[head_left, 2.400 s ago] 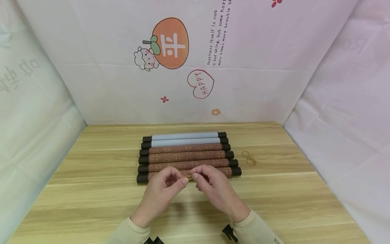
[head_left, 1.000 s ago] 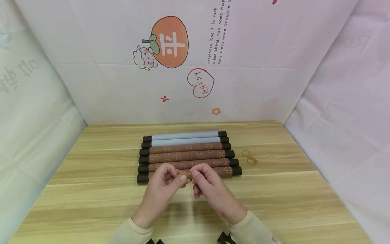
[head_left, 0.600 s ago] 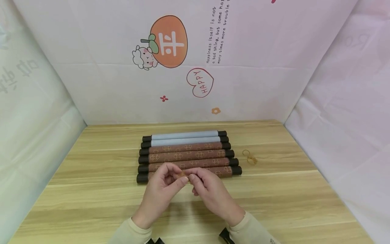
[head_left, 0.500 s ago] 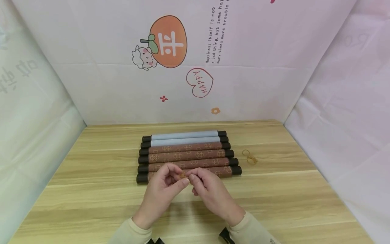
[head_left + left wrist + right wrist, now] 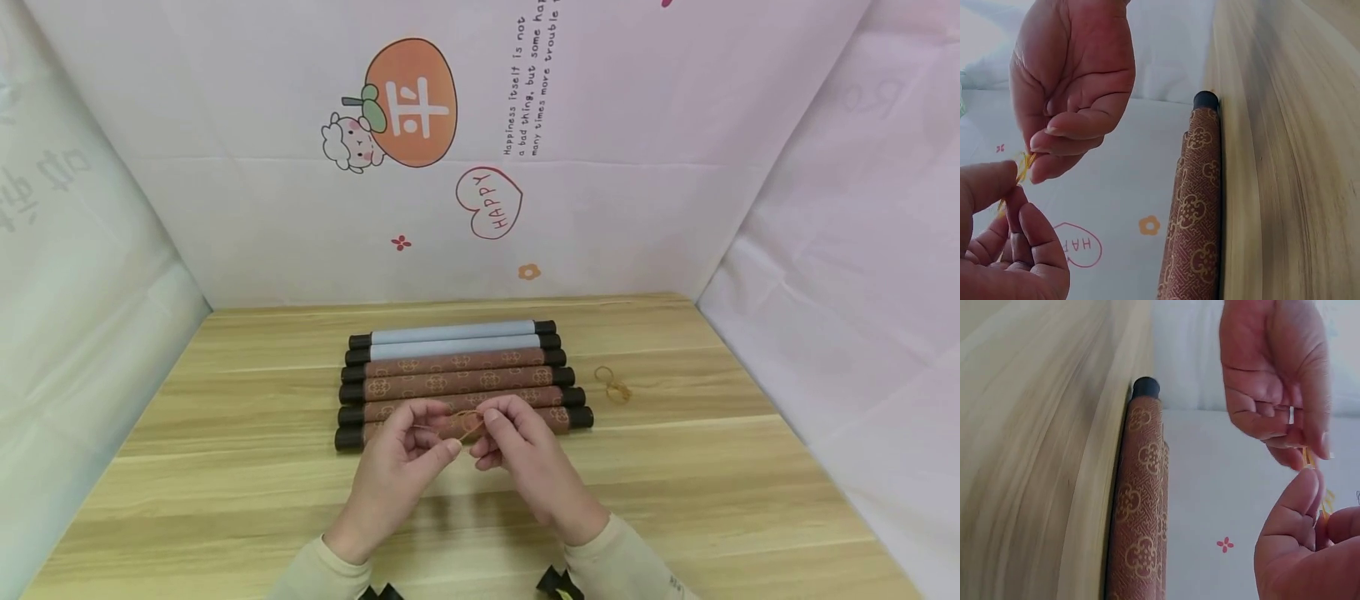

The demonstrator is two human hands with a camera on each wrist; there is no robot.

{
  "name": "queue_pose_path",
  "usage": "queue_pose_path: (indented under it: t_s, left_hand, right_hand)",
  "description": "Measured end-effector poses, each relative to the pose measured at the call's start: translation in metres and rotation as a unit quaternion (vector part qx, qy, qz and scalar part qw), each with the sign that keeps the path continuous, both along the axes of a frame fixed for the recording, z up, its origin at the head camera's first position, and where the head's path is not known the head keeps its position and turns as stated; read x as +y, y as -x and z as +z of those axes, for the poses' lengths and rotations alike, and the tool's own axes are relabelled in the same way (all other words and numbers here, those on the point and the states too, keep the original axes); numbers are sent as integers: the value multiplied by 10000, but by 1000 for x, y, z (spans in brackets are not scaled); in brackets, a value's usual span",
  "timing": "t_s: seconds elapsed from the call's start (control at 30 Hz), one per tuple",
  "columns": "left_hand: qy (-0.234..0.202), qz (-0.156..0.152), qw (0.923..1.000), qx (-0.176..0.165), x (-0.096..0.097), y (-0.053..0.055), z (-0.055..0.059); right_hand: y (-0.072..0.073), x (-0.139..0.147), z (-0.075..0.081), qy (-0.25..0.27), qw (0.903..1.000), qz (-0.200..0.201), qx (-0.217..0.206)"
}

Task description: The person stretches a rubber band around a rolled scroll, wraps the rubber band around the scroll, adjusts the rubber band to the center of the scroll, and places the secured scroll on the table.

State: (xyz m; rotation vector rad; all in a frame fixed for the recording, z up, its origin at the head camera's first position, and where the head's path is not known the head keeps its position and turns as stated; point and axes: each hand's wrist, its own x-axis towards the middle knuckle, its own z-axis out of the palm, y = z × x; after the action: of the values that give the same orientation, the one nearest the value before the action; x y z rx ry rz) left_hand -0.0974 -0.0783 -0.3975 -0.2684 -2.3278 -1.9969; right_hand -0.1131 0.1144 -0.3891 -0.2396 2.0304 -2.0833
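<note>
The left hand (image 5: pixel 405 462) grasps a thin yellow band (image 5: pixel 1025 165) between thumb and forefinger, and the right hand (image 5: pixel 531 458) grasps it the same way from the other side. The band is stretched between the fingertips of both hands, held up off the worktop (image 5: pixel 225 475) on the near side of a row of six rolls.

Four brown rolls (image 5: pixel 437 383) with a gold flower pattern lie nearer, and two pale blue rolls (image 5: pixel 456 340) lie at the far end. They lie left to right, side by side, each with a black cap at both ends. The hands partly cover the nearest brown roll in the head view. To the right of the row, well apart from the hands, a small tangle of yellow loops (image 5: pixel 618 392) lies on the worktop.

Pale sleeves (image 5: pixel 618 567) come in from the near edge. On the far side a white cloth (image 5: pixel 637 233) hangs behind the worktop, printed with an orange fruit (image 5: pixel 415 104) and a red heart (image 5: pixel 489 202) that reads HAPPY
</note>
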Motion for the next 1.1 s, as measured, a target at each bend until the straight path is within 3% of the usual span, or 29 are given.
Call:
queue_pose_path:
  t_s: [0.2,0.4,0.63,0.77,0.9,1.1]
  left_hand:
    - [-107,118,9999,57,-2,1,-1]
    - [-36,239,9995,213,-4,2,-1]
    - [-221,149,9994,242,-3,2,1]
    - [-64,85,9991,420,-2,0,3]
    - [96,-49,9968,793,1,-2,3]
    - [167,-218,9940,1062,3,-5,3]
  right_hand:
    - [1,1,0,368,9989,-16,-299]
    - [1,4,-1,223,9992,-108,-306]
    - [3,8,-5,-130,9995,-3,-296]
    - [3,8,-9,-767,9970,133,-47]
    - [3,8,-12,-1431,9881,383,415]
    - [2,6,-11,-1297,9830,987,849]
